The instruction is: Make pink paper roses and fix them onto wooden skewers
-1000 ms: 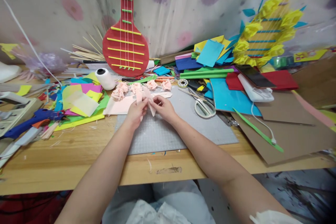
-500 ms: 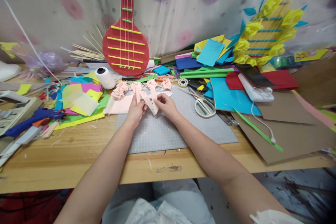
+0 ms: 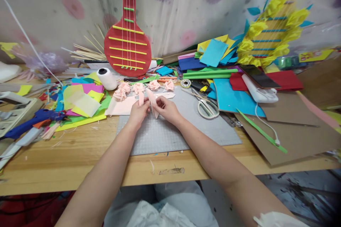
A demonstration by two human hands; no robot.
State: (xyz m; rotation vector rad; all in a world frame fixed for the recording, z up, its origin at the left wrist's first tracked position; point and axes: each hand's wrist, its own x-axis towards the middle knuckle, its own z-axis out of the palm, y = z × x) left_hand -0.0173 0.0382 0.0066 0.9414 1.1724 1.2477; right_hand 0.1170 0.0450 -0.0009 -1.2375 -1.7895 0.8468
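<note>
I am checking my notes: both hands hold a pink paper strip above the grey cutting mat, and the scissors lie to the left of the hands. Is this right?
Not quite. In the head view the scissors lie to the right of the hands, not the left. The rest holds: the left hand and right hand hold the pink paper strip above the grey cutting mat.

No legible txt, labels, brands or nos. anywhere; print on yellow card (image 3: 314,56) at far right too blurred.

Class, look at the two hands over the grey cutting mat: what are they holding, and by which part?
Both hands pinch a pale pink paper strip: the left hand near its left loop, the right hand at its lower middle.
</note>
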